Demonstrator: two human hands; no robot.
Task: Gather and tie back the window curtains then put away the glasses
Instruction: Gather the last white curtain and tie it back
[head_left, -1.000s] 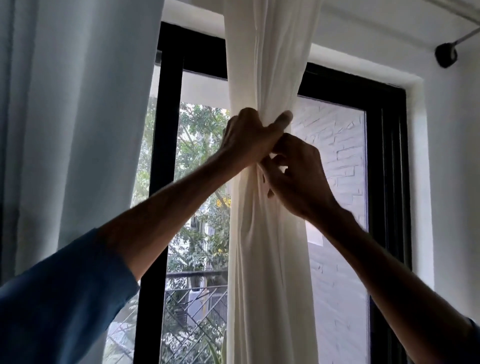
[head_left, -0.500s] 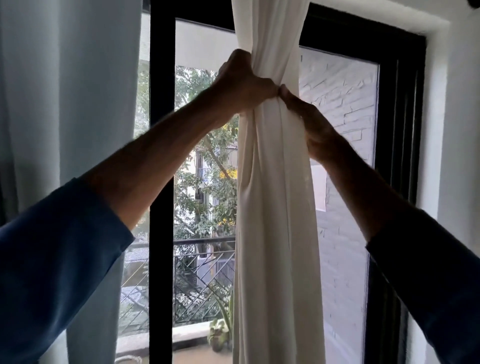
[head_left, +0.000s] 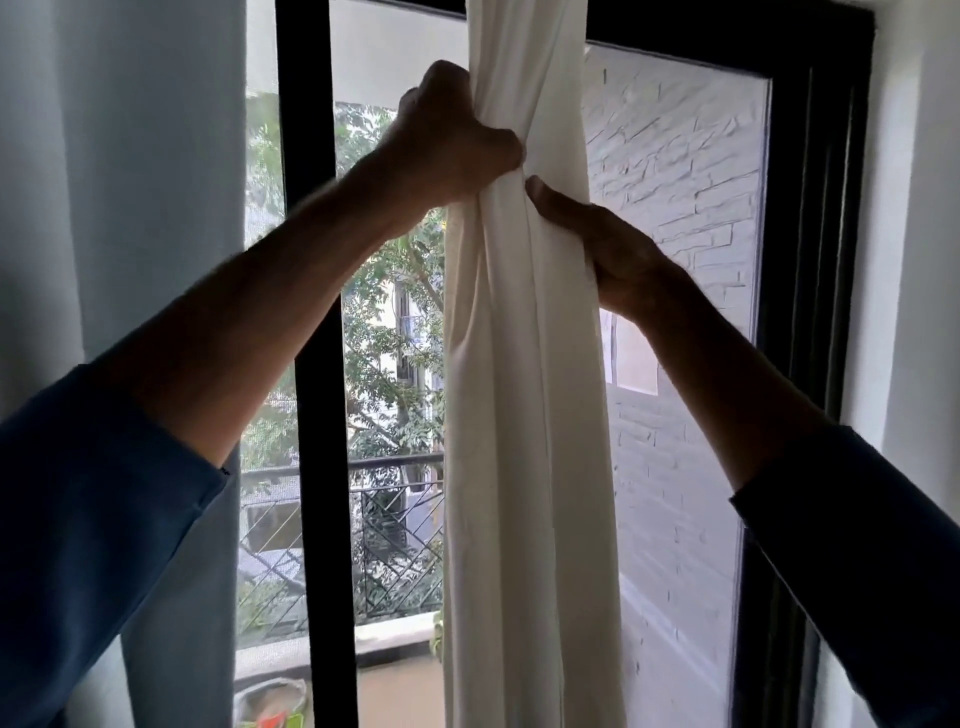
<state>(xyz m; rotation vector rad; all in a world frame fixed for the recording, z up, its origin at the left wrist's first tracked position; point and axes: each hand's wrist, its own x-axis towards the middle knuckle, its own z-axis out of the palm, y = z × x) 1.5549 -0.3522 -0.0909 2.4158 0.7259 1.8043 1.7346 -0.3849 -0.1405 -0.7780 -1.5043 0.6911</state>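
Head view: left hand (head_left: 447, 140) is clenched tight round the gathered white curtain (head_left: 524, 415), fingers wrapped behind the cloth; right hand (head_left: 608, 249) grips the same bundle just below, thumb pressed on the front folds; the curtain hangs bunched before the black window frame (head_left: 317, 364); a pale grey curtain (head_left: 130, 182) hangs at left; blue sleeves (head_left: 88, 519) cover both forearms.

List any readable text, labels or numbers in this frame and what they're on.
No text reads legibly.
Pale sheet just right of the white curtain: no print can be made out.
Bag at the lower left, outside the glass: coloured markings, too blurred to read.
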